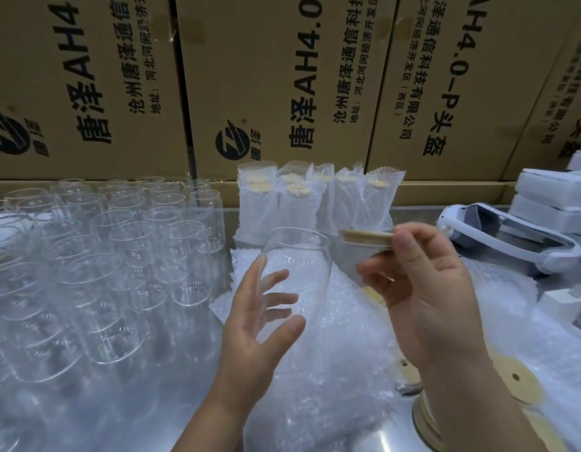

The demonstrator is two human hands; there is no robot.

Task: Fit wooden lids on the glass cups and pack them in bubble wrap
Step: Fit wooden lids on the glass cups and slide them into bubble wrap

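At frame centre, the left hand (256, 324) curled round a tall clear glass cup (302, 252) while the right hand (422, 298) pinched a round wooden lid (367, 238) just beside its rim, below brown cardboard cartons (276, 76) printed "唐泽AH4.0" and "沧州唐泽通信科技有限公司".

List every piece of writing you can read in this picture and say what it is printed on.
"唐泽AH4.0", cut off at the top: left box, middle box.
"沧州唐泽通信科技": middle box, partly on the left box.
"地址:河北河间经济开发区": middle box.
"AH4.0-P头盔": right box.
"通信科技有限公司": right box.
"(西区)": right box.
Far-right box print: too blurred to read.
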